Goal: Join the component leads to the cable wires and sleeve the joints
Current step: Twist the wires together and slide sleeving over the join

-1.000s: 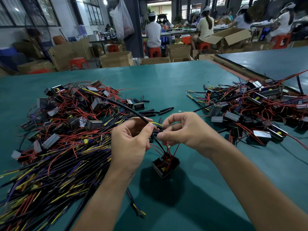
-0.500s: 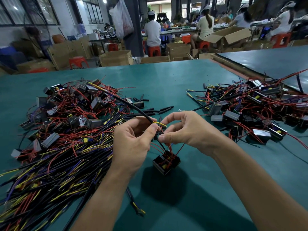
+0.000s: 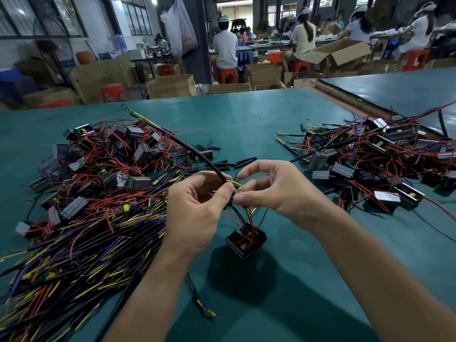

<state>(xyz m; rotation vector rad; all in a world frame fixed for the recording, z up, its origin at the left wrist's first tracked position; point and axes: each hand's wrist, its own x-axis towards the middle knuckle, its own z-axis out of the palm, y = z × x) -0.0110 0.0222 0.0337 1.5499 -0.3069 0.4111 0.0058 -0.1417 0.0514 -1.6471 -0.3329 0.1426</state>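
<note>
Black cable [image 3: 197, 154] is being pinched near its stripped end by the left hand [image 3: 197, 213]. Red leads [image 3: 249, 215] are being pinched by the right hand [image 3: 276, 191], thumbs nearly touching. Component [image 3: 245, 240] is being held just below both hands by those leads.

Likely risks: the twist being pulled apart by the component's weight, and the yellow wire [image 3: 237, 183] being left out of the joint.

Loose sleeves [image 3: 237, 162] are lying just beyond the hands. Both outer sides are being crowded by piles. Bare table [image 3: 246, 119] is being left open beyond the sleeves and below the wrists.
</note>
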